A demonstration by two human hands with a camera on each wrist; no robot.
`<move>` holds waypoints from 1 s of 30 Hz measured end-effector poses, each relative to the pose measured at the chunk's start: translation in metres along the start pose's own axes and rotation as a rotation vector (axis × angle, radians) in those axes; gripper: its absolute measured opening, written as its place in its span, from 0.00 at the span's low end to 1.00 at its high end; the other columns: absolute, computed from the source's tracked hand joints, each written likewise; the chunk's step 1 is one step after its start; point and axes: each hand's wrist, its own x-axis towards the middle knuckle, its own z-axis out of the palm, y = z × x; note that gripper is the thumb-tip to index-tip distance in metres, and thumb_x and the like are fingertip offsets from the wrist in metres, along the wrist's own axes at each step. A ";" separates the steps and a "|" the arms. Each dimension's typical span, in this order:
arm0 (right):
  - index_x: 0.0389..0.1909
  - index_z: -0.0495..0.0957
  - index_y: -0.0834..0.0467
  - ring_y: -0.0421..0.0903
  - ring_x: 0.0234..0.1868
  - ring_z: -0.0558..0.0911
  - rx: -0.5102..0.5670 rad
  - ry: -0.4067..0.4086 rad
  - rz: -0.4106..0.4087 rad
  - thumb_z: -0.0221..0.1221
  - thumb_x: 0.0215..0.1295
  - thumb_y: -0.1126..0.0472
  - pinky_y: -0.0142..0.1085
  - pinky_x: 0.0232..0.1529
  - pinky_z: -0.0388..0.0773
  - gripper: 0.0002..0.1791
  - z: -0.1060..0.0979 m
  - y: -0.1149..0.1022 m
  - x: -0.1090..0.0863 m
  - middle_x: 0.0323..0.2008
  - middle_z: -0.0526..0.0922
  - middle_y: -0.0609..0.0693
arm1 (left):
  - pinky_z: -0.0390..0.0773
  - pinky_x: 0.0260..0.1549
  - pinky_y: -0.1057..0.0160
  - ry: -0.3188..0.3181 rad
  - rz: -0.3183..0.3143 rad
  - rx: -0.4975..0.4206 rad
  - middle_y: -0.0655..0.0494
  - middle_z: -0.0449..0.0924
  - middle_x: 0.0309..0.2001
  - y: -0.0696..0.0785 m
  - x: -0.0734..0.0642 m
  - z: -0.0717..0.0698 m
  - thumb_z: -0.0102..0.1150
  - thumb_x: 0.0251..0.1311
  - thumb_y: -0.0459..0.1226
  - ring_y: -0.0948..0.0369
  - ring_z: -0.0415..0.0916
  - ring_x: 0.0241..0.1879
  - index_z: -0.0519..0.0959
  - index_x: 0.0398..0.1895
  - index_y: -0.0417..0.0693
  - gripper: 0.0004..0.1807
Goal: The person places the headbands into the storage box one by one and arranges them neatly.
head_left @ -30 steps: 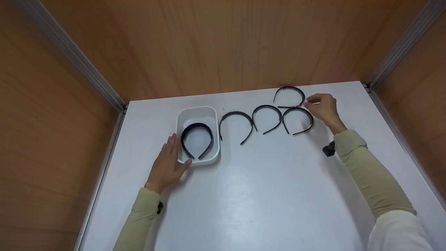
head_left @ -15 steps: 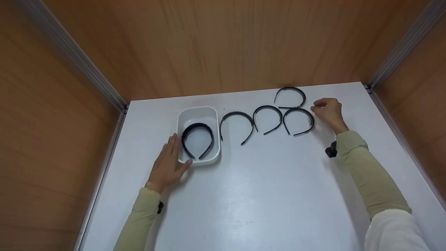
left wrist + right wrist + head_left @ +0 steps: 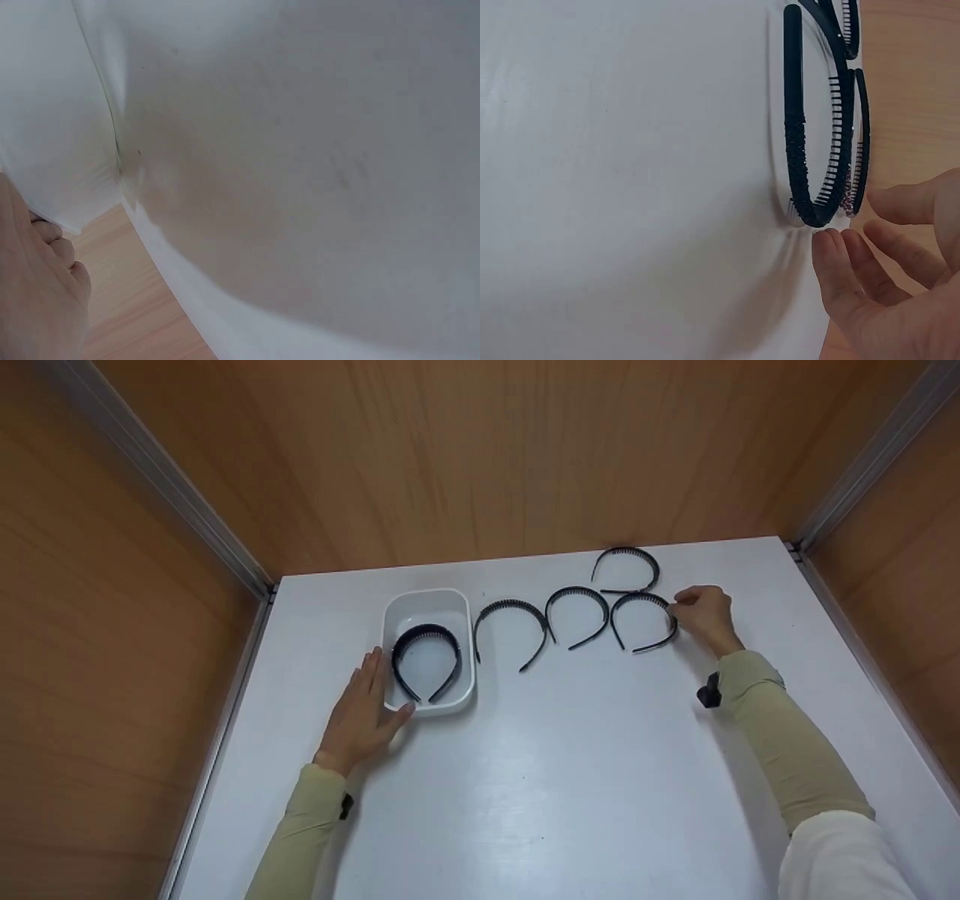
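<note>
My left hand (image 3: 356, 720) rests with straight fingers against the left side of a white plastic container (image 3: 471, 675), thumb at its front corner. Inside lie black toothed headbands (image 3: 402, 643), apparently stacked. Over on the right, my right hand (image 3: 706, 619) is beside the nearer right headband (image 3: 637, 595), fingertips right at its right side in the head view. The right wrist view shows that headband (image 3: 795, 112) with glittery decoration, its curve just above the fingertips (image 3: 826, 244). Thumb and fingers stand apart there, nothing pinched between them.
A further headband (image 3: 654, 574) lies behind the one at my right hand. Two others, a middle headband (image 3: 575, 589) and a left headband (image 3: 510, 604), form a row toward the container. Wooden panels (image 3: 525, 457) stand behind and beside the white table (image 3: 525, 780).
My right hand has left the back headband, shifting a little right and then toward me to the nearer right headband. The left hand and container stay put.
</note>
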 end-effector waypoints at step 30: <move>0.54 0.84 0.73 0.39 0.33 0.85 0.049 -0.082 0.083 0.63 0.67 0.66 0.24 0.30 0.82 0.19 0.002 0.012 -0.001 0.48 0.87 0.66 | 0.46 0.86 0.49 -0.014 -0.018 0.013 0.45 0.39 0.88 0.000 0.001 0.002 0.50 0.76 0.64 0.49 0.38 0.88 0.42 0.88 0.41 0.54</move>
